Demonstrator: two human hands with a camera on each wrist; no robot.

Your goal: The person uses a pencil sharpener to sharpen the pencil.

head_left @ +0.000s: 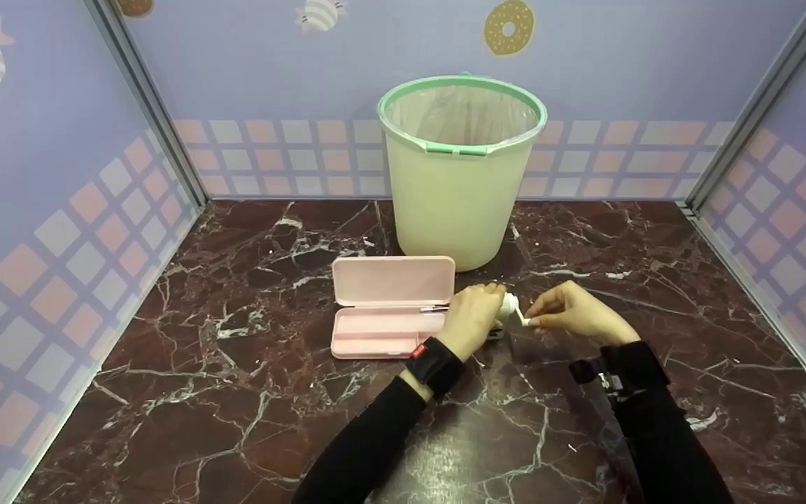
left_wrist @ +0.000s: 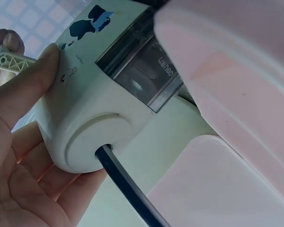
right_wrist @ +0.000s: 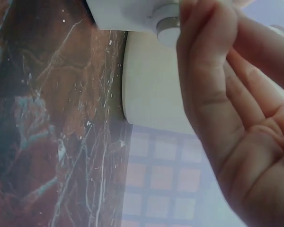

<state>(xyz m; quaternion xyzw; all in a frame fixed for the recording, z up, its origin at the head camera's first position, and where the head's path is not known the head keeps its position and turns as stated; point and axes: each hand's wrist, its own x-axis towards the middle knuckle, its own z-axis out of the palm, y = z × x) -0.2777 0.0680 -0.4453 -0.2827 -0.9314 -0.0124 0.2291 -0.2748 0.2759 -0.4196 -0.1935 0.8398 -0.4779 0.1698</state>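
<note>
My left hand grips a white crank pencil sharpener with penguin pictures and a dark see-through shavings drawer. A dark pencil sticks out of the hole in its round front. With curled fingers, my right hand pinches the end of the white crank handle on the sharpener's other side. Beside the left hand lies an open pink pencil case, its lid raised. A thin pen-like thing rests in the case near the left hand.
Behind the pencil case stands a pale green waste bin with a green rim and a clear liner. Patterned panels close in the back and both sides of the dark marbled table.
</note>
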